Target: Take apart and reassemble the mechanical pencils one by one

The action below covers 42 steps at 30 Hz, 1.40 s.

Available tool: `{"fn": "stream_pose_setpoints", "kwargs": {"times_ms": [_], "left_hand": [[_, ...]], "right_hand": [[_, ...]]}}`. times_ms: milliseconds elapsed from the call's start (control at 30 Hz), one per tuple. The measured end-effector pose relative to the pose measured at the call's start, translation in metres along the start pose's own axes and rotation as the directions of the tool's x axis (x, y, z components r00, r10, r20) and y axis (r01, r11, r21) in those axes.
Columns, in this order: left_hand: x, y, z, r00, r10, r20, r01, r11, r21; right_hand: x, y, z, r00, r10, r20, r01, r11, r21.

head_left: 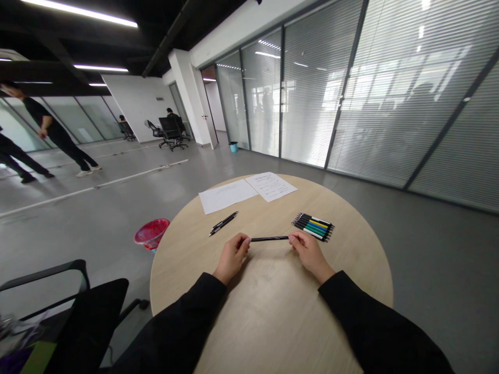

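A black pen (270, 239) is stretched level between my two hands, just above the round wooden table (265, 322). My left hand (234, 253) pinches its left end, and my right hand (307, 252) pinches the other end. Right behind my right hand lies a row of several pens (314, 227) side by side, with black, white, yellow, blue and green barrels. Two dark pens (223, 223) rest close together on the tabletop, beyond my left hand.
Two printed paper sheets (228, 196) lie at the table's far edge. A red basket (152, 232) stands on the floor to the left, near a black chair (81, 317). People (54, 130) stand farther off at left. Glass partitions with blinds (312, 93) line the right side.
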<state>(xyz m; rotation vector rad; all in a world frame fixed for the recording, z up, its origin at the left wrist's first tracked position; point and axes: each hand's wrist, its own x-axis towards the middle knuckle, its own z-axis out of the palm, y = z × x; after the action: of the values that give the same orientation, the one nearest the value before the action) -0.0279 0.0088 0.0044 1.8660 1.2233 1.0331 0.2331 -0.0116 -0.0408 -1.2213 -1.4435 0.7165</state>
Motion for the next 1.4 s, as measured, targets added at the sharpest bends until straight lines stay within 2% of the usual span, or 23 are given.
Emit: {"fn": "stream_pose_setpoints", "kwargs": {"times_ms": [1133,1400], "left_hand": [[-0.0003,0.0006,0.0005,1.0,-0.012,-0.01,0.012,1.0,-0.016],[-0.0004,-0.0012,0.0014,1.0,-0.023,0.001,0.023,1.0,-0.016]], "right_hand": [[-0.0009,-0.0026,-0.0007,1.0,0.021,0.009,-0.021,1.0,-0.012],[-0.0013,-0.0029,-0.0008,1.0,-0.009,0.006,0.009,1.0,-0.028]]}}
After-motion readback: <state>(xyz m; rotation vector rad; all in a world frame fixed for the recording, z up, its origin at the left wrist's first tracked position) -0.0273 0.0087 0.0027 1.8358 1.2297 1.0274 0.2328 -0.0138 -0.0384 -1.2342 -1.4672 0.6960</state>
